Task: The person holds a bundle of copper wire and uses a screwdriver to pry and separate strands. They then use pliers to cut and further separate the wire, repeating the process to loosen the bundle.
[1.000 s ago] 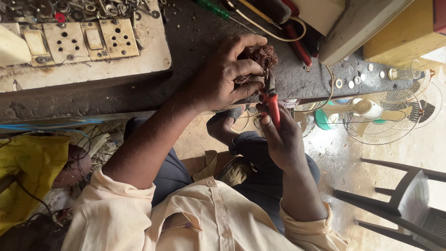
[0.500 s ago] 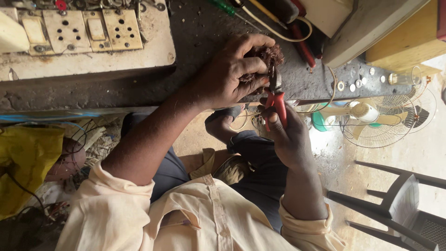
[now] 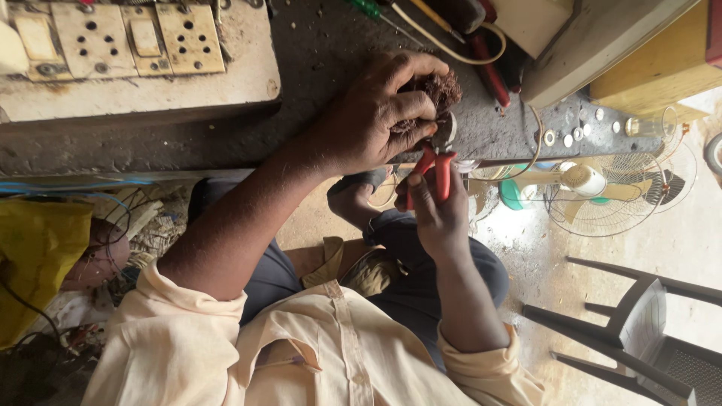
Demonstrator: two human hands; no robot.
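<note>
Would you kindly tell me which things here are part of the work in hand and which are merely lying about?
In hand:
left hand gripping copper wire bundle
right hand holding red-handled pliers

Lying about:
socket board
green screwdriver
fan
dark chair

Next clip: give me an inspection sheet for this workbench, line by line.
Surface: dark, gritty bench.
Job's things: brown wire bundle; red-handled pliers biting at it.
Clutter: washers, green screwdriver, worn socket board.
Hands: left hand clasps the bundle; right hand grips the pliers.
Cables: yellow cable on the bench; blue wires below its edge.
Surroundings: fan lying on the floor, dark plastic chair, yellow bag.
</note>
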